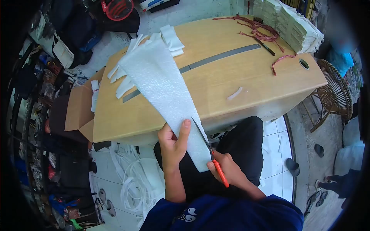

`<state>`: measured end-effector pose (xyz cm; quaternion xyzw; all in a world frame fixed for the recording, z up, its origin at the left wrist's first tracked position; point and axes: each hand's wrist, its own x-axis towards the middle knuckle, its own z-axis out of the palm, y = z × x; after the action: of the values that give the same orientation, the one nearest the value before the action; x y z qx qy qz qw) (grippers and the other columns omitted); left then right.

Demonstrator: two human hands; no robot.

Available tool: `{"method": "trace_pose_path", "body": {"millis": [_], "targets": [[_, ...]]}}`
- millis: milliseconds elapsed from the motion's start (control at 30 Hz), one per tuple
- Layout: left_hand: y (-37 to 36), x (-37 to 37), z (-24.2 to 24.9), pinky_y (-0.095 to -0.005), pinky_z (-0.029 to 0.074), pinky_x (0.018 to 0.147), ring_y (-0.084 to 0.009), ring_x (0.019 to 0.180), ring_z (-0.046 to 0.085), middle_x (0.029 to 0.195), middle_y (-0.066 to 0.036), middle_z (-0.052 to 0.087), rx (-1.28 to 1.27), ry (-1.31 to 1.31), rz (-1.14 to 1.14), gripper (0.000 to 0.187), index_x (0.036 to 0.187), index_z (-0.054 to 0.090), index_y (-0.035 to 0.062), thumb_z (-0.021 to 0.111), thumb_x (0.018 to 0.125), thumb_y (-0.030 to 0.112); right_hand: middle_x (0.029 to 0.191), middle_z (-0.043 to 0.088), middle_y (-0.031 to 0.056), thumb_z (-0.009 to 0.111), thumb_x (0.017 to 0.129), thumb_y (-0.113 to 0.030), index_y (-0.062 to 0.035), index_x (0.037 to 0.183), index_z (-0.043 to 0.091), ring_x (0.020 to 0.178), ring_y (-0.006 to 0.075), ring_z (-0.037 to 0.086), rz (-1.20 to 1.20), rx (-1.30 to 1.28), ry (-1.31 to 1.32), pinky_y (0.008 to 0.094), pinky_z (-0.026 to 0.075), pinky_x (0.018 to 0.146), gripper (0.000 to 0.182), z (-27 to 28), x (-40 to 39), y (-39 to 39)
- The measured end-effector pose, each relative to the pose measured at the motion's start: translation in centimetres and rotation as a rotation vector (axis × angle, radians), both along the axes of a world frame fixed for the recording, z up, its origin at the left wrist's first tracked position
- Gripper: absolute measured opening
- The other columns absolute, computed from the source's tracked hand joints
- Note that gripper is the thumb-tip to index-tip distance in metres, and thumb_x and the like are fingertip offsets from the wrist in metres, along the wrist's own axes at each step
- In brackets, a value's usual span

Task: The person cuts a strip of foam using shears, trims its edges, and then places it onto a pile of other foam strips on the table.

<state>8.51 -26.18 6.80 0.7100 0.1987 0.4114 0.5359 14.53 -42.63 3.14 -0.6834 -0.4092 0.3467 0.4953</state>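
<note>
A long white foam sheet (162, 81) stretches from over the table down to my lap. My left hand (173, 142) grips its left edge, with the thumb on top and the fingers underneath. In my right hand (227, 167) is a pair of scissors (216, 163) with red handles. Their dark blades lie along the right edge of the sheet, pointing up and away from me; one blade shows above the foam. Several white foam strips (171, 40) rest on the table beyond the sheet's far end.
On the wooden table (216, 88) lie a steel ruler (219, 56), red strings (262, 32) and a small white scrap (235, 93). A white stack (287, 25) stands at the far right. White offcuts (135, 181) cover the floor at left, near a cardboard box (79, 104). A wicker chair (333, 90) is at right.
</note>
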Motion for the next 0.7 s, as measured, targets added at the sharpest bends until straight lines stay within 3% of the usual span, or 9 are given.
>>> {"method": "trace_pose_path", "body": {"millis": [100, 167, 433, 600, 700], "targets": [[0.0, 0.2, 0.3, -0.0212, 0.037, 0.054, -0.0033, 0.06, 0.044, 0.069, 0.002, 0.057, -0.051, 0.019, -0.034, 0.022, 0.083, 0.059, -0.0021, 0.063, 0.089, 0.018, 0.064, 0.058, 0.0221, 0.055, 0.09, -0.03, 0.0042, 0.107, 0.053, 0.061, 0.0399, 0.06, 0.004, -0.015, 0.009, 0.0423, 0.047, 0.059, 0.039, 0.1, 0.1, -0.1], [-0.5, 1.1, 0.5, -0.0216, 0.034, 0.053, -0.0032, 0.059, 0.042, 0.066, 0.003, 0.054, -0.089, -0.094, 0.097, 0.022, 0.08, 0.057, -0.0012, 0.061, 0.09, 0.019, 0.064, 0.058, 0.0222, 0.055, 0.09, -0.031, 0.0041, 0.108, 0.053, 0.061, 0.0399, 0.06, 0.013, -0.026, 0.016, 0.0423, 0.047, 0.06, 0.039, 0.0, 0.2, -0.2], [-0.1, 0.5, -0.1, -0.0227, 0.036, 0.054, -0.004, 0.06, 0.044, 0.065, 0.001, 0.055, -0.023, 0.003, 0.084, 0.023, 0.078, 0.057, -0.0015, 0.061, 0.09, 0.018, 0.061, 0.056, 0.0229, 0.055, 0.09, -0.036, 0.0068, 0.096, 0.052, 0.059, 0.0404, 0.059, -0.005, -0.028, 0.001, 0.0428, 0.046, 0.057, 0.044, -0.9, -0.1, -0.2], [-0.5, 0.6, 0.0, -0.0227, 0.036, 0.054, -0.0039, 0.06, 0.044, 0.065, 0.001, 0.055, 0.006, 0.0, 0.055, 0.024, 0.076, 0.057, -0.0019, 0.061, 0.089, 0.017, 0.06, 0.055, 0.0228, 0.055, 0.09, -0.036, 0.0071, 0.097, 0.052, 0.058, 0.0407, 0.059, -0.007, 0.005, 0.019, 0.043, 0.046, 0.057, 0.043, -0.5, -0.1, -0.1], [-0.6, 0.4, 0.1, -0.0206, 0.033, 0.058, -0.0022, 0.065, 0.041, 0.073, 0.004, 0.053, -0.004, 0.025, 0.02, 0.015, 0.085, 0.059, -0.0015, 0.056, 0.092, 0.011, 0.061, 0.056, 0.0223, 0.055, 0.09, -0.035, 0.0066, 0.101, 0.053, 0.059, 0.0402, 0.059, -0.022, 0.019, 0.0, 0.0427, 0.046, 0.057, 0.043, -0.4, -0.2, -0.1]]}}
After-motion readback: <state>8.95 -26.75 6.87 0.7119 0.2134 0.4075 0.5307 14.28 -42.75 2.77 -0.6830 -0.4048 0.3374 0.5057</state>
